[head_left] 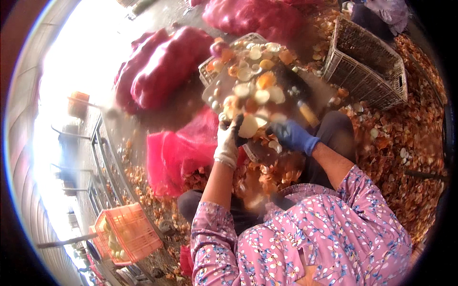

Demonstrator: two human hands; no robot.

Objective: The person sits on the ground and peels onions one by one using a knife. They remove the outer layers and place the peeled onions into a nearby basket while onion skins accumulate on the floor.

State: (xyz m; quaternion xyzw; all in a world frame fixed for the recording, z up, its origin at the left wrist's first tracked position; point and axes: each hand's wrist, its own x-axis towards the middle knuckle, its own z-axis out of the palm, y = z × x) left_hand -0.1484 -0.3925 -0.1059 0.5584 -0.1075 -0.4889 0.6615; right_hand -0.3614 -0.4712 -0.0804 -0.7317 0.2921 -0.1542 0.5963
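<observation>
My left hand, in a white glove with dark fingers, grips a pale onion piece at the near side of a cluttered board resting on a crate. My right hand, in a blue glove, is just right of that piece; its fingertips are blurred, so what they hold is unclear. Cut and peeled onions cover much of the board, and a long yellow object lies at its right. Onion skins are heaped below, between my legs.
Red mesh sacks lie ahead, an empty-looking red sack at left. A worn plastic crate stands at upper right, beside a person's leg. Skins cover the right floor. An orange crate and metal frames are at left.
</observation>
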